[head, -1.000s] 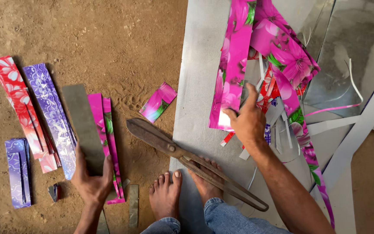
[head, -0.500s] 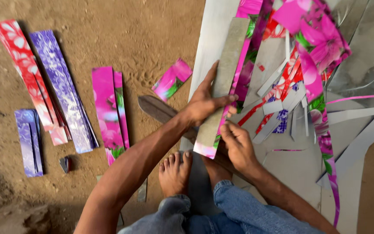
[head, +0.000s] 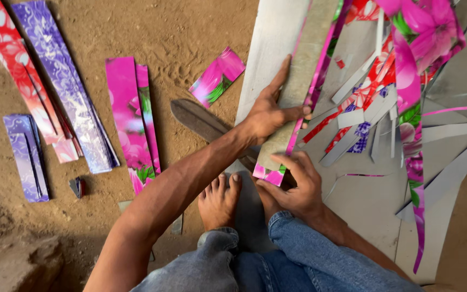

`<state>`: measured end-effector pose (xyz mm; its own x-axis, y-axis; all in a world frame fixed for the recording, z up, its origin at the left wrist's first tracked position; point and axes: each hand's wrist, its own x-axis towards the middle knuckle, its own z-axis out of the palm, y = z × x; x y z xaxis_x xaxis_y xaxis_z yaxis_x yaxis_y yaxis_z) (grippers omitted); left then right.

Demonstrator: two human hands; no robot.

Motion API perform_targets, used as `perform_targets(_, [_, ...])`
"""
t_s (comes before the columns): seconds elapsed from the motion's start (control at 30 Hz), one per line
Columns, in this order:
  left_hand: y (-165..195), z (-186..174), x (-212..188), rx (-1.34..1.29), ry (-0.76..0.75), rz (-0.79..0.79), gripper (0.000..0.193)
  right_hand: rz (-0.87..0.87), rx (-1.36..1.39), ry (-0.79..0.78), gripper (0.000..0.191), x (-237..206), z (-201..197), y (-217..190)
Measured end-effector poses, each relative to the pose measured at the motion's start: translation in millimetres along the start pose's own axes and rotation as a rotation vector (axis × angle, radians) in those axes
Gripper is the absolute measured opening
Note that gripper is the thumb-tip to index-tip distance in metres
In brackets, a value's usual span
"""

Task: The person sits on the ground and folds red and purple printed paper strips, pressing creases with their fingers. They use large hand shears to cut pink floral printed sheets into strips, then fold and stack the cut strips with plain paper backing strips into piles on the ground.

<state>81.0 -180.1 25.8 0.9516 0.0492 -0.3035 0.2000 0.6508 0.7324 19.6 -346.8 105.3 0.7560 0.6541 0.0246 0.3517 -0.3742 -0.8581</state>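
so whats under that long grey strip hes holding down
A pink flowered strip lies beneath the grey strip, its edge and near end showing. Both rest on the grey sheet. The left hand covers part; the rest underneath is hidden.

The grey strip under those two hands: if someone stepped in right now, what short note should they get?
Left hand: pressed flat on the long grey template strip, which lies along a pink flowered sheet strip.
Right hand: pinching the pink strip's near end under the template.
Large metal shears: lying on the dirt, unheld.
Done: cut pink, purple and red strips stacked at left.
Left: this strip is uncut.
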Motion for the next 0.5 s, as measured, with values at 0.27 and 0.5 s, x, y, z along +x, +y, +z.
perform_targets(0.27, [13.5, 13.9, -30.1, -0.28, -0.037, -0.199, 0.108, 0.012, -0.033, 0.021, 0.037, -1.1, -1.4, -9.1])
perform_targets(0.5, [6.3, 15.3, -29.8, -0.236, 0.037, -0.053, 0.102, -0.007, -0.078, 0.028, 0.038, -3.9, 0.5, -7.6])
